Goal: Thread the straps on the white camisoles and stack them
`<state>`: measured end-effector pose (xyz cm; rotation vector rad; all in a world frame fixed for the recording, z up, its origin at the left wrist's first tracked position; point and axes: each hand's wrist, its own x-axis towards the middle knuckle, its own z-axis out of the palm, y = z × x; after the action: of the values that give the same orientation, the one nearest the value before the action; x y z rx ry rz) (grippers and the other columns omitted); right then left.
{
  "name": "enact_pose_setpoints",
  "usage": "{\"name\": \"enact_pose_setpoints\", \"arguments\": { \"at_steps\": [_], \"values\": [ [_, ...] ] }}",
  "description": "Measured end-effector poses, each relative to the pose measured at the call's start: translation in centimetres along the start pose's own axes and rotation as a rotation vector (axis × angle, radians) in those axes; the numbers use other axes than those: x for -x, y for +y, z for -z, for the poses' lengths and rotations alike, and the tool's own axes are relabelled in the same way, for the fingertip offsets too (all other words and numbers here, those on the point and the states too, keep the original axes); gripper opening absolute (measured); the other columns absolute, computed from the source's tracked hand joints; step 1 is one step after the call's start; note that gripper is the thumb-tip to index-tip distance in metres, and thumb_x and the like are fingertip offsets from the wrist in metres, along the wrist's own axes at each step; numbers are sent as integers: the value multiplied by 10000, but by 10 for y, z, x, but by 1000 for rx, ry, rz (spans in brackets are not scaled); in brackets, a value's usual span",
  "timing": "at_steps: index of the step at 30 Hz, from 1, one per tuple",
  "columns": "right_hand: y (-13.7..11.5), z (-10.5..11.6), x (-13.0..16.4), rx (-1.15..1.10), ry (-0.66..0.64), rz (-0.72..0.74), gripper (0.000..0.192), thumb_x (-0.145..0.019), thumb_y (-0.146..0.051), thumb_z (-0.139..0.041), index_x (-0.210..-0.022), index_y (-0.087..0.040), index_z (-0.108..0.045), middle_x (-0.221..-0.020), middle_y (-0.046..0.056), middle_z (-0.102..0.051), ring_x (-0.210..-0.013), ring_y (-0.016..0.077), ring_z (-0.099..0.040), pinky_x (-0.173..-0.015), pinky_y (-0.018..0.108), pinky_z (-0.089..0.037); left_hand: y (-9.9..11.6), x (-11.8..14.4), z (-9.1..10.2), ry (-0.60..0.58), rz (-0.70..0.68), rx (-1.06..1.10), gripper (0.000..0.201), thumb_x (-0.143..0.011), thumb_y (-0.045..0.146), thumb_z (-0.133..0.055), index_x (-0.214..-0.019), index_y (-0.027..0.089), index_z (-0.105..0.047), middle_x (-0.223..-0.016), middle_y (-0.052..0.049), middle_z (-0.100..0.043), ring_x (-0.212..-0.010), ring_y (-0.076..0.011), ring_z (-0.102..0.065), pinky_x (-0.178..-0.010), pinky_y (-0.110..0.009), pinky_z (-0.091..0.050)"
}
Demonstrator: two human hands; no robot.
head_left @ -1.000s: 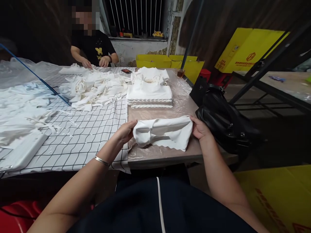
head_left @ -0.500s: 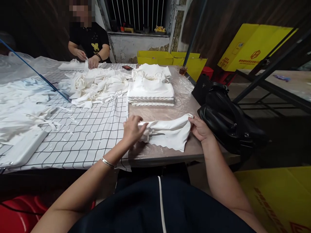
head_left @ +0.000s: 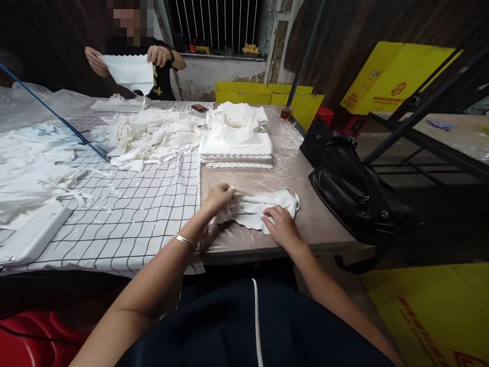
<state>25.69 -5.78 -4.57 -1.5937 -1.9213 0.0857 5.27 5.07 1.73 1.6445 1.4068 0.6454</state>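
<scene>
Plastic film covers the bare right part of the worktop [head_left: 294,168], whose left part lies under a checked cloth [head_left: 153,209]. Close to the near edge, the white garment [head_left: 250,205] lies between and beneath the two hands, which are apart: the left hand [head_left: 220,198] pinches its left end, while the right hand [head_left: 281,224] rests on its lower right part, thumb clear of the fingers (a thin strap [head_left: 297,197] loops out at the far right corner).

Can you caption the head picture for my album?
Left hand and right hand on a white strappy cloth garment, near stacked white garments.
</scene>
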Motion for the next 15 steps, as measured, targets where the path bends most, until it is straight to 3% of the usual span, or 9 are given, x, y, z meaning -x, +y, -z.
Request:
{"name": "enact_pose_setpoints", "arguments": {
  "at_steps": [2, 4, 6, 8, 10, 11, 12, 14, 15],
  "values": [
    [5, 0, 2, -18, 25, 11, 64, -854, -153, -579, -851, -206, -615, -871, 62, -610, -849, 247, -582, -794, 361, -455, 6, -11, 37, -198, 112, 490, 163, -762, 265, -546, -628, 186, -497, -651, -41, -612, -650, -182, -602, -733, -350, -507],
    [9, 1, 2, -27, 48, 24, 57, -844, -156, -583, -833, -204, -612, -866, 60, -605, -840, 245, -579, -788, 361, -460, 15, -24, 78, -266, 154, 736, 169, -729, 264, -593, -632, 191, -475, -578, 11, -538, -553, -136, -532, -747, -364, -518],
    [10, 2, 2, -33, 61, 20, 31, -818, -179, -626, -819, -203, -607, -859, 56, -600, -840, 246, -578, -779, 358, -469, 26, -33, 112, -112, 150, 710, 140, -740, 253, -626, -702, 188, -508, -594, 25, -517, -562, -123, -511, -742, -353, -513],
    [9, 3, 2, -50, 66, -2, 77, -789, -200, -677, -816, -200, -605, -859, 53, -596, -818, 238, -581, -753, 345, -478, 35, -35, 126, 193, 84, 491, 132, -781, 275, -640, -806, 189, -542, -680, 4, -550, -681, -150, -547, -742, -336, -494],
    [9, 3, 1, -53, 75, -31, 98, -772, -199, -699, -793, -197, -603, -840, 49, -593, -780, 225, -583, -722, 328, -480, 37, -25, 116, 410, -30, 196, 157, -827, 329, -623, -869, 195, -555, -782, -24, -583, -819, -189, -569, -751, -328, -474],
    [8, 4, 1, -44, 77, -41, 95, -772, -190, -693, -771, -198, -599, -821, 45, -590, -760, 219, -583, -710, 322, -478, 35, -17, 103, 405, -93, 48, 172, -843, 357, -609, -877, 197, -559, -819, -33, -594, -855, -202, -575, -751, -325, -469],
    [8, 5, 1, -28, 73, -47, 97, -778, -177, -678, -742, -200, -592, -798, 41, -587, -747, 215, -581, -705, 319, -473, 30, -6, 85, 338, -148, -92, 185, -856, 379, -590, -876, 196, -564, -847, -41, -603, -862, -212, -584, -747, -325, -468],
    [7, 8, 1, 15, 56, -52, 136, -799, -156, -636, -690, -206, -573, -754, 32, -579, -738, 210, -579, -707, 314, -462, 14, 16, 46, 22, -235, -377, 216, -849, 405, -596, -871, 191, -576, -862, -52, -618, -812, -221, -606, -718, -329, -474],
    [6, 11, 2, 39, 44, -54, 146, -809, -162, -630, -684, -208, -569, -749, 29, -580, -742, 209, -578, -712, 313, -457, 5, 26, 28, -62, -272, -516, 238, -843, 420, -603, -890, 188, -582, -889, -64, -625, -804, -234, -613, -712, -339, -476]
  ]
}}
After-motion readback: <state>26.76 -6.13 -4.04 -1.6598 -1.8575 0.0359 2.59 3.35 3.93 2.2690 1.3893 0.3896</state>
